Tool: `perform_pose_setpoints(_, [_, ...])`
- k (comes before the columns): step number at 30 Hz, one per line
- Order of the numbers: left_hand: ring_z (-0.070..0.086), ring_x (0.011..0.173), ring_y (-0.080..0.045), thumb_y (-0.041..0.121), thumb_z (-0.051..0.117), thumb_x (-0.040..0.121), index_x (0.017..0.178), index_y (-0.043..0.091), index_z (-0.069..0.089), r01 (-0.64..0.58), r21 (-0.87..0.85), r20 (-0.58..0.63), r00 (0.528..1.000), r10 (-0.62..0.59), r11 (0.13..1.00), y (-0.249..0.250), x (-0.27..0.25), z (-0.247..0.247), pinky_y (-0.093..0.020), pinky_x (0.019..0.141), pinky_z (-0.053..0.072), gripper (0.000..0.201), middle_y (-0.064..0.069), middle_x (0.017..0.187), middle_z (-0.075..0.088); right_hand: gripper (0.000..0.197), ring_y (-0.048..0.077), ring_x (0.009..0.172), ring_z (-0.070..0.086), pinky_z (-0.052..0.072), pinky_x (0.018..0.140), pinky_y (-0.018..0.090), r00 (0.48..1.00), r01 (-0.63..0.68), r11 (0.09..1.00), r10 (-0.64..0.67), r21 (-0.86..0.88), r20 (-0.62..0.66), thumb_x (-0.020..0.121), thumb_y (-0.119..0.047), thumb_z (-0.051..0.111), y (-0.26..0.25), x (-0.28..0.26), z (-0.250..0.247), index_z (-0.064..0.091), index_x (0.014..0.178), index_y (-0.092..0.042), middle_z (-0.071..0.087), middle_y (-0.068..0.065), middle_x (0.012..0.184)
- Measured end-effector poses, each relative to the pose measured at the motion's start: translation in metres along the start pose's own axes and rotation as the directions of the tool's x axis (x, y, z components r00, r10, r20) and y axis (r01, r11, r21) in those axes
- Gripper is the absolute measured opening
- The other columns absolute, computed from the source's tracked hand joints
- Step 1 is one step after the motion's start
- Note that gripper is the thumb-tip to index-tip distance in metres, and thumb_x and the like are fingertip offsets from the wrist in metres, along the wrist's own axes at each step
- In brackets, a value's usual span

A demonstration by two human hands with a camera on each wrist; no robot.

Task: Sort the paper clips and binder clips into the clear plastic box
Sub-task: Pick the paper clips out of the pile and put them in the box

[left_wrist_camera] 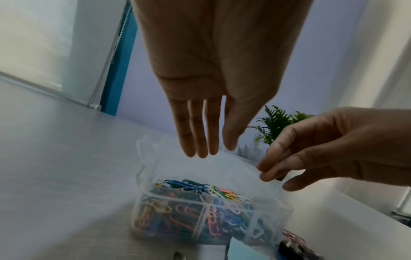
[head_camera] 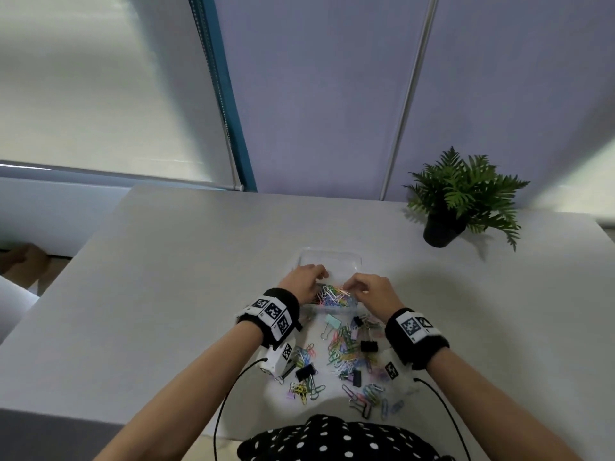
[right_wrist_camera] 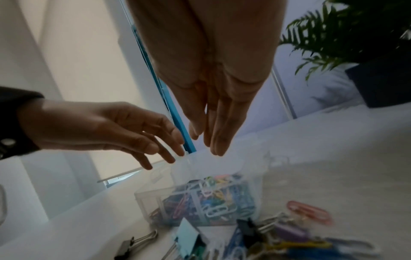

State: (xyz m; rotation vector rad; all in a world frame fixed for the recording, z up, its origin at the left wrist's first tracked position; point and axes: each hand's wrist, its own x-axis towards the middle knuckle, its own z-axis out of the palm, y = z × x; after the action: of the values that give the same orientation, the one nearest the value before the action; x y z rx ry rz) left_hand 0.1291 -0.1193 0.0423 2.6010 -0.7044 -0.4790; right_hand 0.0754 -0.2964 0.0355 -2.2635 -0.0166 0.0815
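Observation:
The clear plastic box stands on the white table, heaped with coloured paper clips. Its hinged lid stands up behind it and looks blurred in the wrist views. My left hand has straight fingers touching the lid's top edge. My right hand touches the lid's right part with its fingertips, the thumb slightly apart. Loose paper clips and black binder clips lie between my wrists and the table's near edge.
A potted fern stands at the back right of the table. A mint binder clip lies right in front of the box. Cables run from both wrist cameras over the near edge. A roller blind and its cord hang at the back left.

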Motion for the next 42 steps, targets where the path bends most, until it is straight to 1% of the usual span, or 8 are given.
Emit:
perform_pose_setpoints(3, [0.058, 0.105, -0.024, 0.007, 0.048, 0.090, 0.115, 0.008, 0.055, -0.083, -0.019, 0.013, 0.996, 0.083, 0.996, 0.003, -0.022, 0.006, -0.035, 0.096, 0.047, 0.025, -0.010, 0.116, 0.060, 0.012, 0.004, 0.071, 0.058, 0.040, 0.067, 0.000, 0.999, 0.037, 0.999, -0.036, -0.024, 0.028, 0.081, 0.004, 0.060, 0.013, -0.026, -0.015, 0.068, 0.085, -0.004, 0.064, -0.001, 0.080])
perform_pose_setpoints(6, [0.059, 0.105, -0.019, 0.013, 0.045, 0.095, 0.115, 0.011, 0.057, -0.224, -0.061, 0.098, 0.968, 0.229, 0.973, 0.016, -0.051, 0.023, -0.030, 0.099, 0.046, 0.024, -0.007, 0.117, 0.062, 0.008, 0.012, 0.076, 0.056, 0.039, 0.070, 0.015, 0.993, 0.058, 0.972, -0.032, -0.229, 0.116, 0.082, -0.006, 0.062, 0.043, -0.057, -0.025, 0.065, 0.089, -0.010, 0.057, -0.004, 0.084])
perform_pose_setpoints(9, [0.059, 0.106, -0.023, 0.010, 0.046, 0.094, 0.114, 0.010, 0.060, -0.433, -0.030, 0.221, 0.876, 0.429, 0.901, 0.028, -0.074, 0.047, -0.034, 0.097, 0.048, 0.024, -0.010, 0.116, 0.062, 0.026, 0.016, 0.095, 0.055, 0.041, 0.074, 0.022, 0.951, 0.013, 0.873, 0.140, -0.488, 0.275, 0.083, -0.020, 0.061, 0.069, -0.094, -0.029, 0.054, 0.108, -0.019, 0.048, -0.004, 0.101])
perform_pose_setpoints(14, [0.055, 0.108, -0.030, 0.006, 0.053, 0.088, 0.124, 0.020, 0.050, -0.709, 0.091, 0.404, 0.668, 0.625, 0.700, 0.042, -0.081, 0.086, -0.043, 0.066, 0.057, 0.040, -0.010, 0.127, 0.049, 0.079, 0.019, 0.117, 0.033, 0.047, 0.088, 0.033, 0.868, 0.119, 0.785, 0.215, -0.608, 0.448, 0.070, -0.033, 0.071, 0.082, -0.137, -0.022, 0.027, 0.134, -0.023, 0.029, 0.002, 0.129])
perform_pose_setpoints(19, [0.045, 0.118, -0.039, 0.001, 0.045, 0.091, 0.128, 0.012, 0.047, -0.740, 0.182, 0.474, 0.643, 0.601, 0.648, 0.067, -0.072, 0.109, -0.051, 0.076, 0.054, 0.039, -0.024, 0.137, 0.037, 0.078, 0.020, 0.111, 0.041, 0.039, 0.085, 0.024, 0.907, 0.015, 0.863, 0.200, -0.505, 0.369, 0.067, -0.024, 0.076, 0.089, -0.123, -0.016, 0.033, 0.132, -0.020, 0.032, 0.005, 0.123])
perform_pose_setpoints(27, [0.053, 0.100, -0.036, -0.002, 0.053, 0.085, 0.115, 0.000, 0.053, -0.461, 0.174, 0.401, 0.840, 0.365, 0.870, 0.075, -0.055, 0.095, -0.044, 0.082, 0.048, 0.030, -0.023, 0.111, 0.050, 0.023, 0.024, 0.101, 0.051, 0.039, 0.079, 0.032, 0.939, -0.024, 0.869, 0.189, -0.495, 0.286, 0.078, -0.013, 0.058, 0.083, -0.099, -0.003, 0.052, 0.100, -0.012, 0.055, 0.007, 0.105])
perform_pose_setpoints(35, [0.063, 0.091, -0.033, 0.007, 0.057, 0.088, 0.106, 0.001, 0.060, -0.303, 0.117, 0.428, 0.875, 0.227, 0.946, 0.067, -0.046, 0.090, -0.044, 0.085, 0.053, 0.020, -0.017, 0.106, 0.060, 0.015, 0.024, 0.093, 0.055, 0.034, 0.071, 0.027, 0.946, -0.063, 0.898, 0.194, -0.436, 0.261, 0.076, -0.012, 0.059, 0.090, -0.099, -0.007, 0.057, 0.091, -0.013, 0.062, 0.005, 0.095])
perform_pose_setpoints(42, [0.064, 0.090, -0.023, 0.009, 0.065, 0.082, 0.094, 0.003, 0.066, -0.131, -0.220, 0.266, 0.945, 0.189, 0.967, 0.048, -0.039, 0.061, -0.025, 0.081, 0.047, 0.014, -0.015, 0.098, 0.070, 0.025, 0.007, 0.059, 0.058, 0.048, 0.060, 0.014, 0.972, -0.170, 0.984, 0.175, -0.043, 0.157, 0.070, -0.001, 0.072, 0.072, -0.094, -0.024, 0.057, 0.065, -0.021, 0.064, -0.002, 0.068])
